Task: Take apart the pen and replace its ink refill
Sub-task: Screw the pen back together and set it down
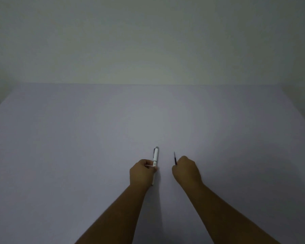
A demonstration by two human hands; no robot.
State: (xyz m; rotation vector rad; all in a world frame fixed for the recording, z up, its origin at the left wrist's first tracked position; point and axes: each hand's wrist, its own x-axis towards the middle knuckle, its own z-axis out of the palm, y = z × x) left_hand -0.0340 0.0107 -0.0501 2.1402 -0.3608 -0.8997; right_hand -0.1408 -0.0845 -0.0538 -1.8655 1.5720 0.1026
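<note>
table [95, 138]: open all round | gap between hands [142, 171]: narrow

A single wide-angle view looks from head height forward and down along both forearms, which enter from the bottom edge and meet near the lower middle. It faces across a pale table [77, 138] to a plain wall [148, 41] filling the upper third. The hands sit fairly near the lens, the table's far edge well beyond.
</note>
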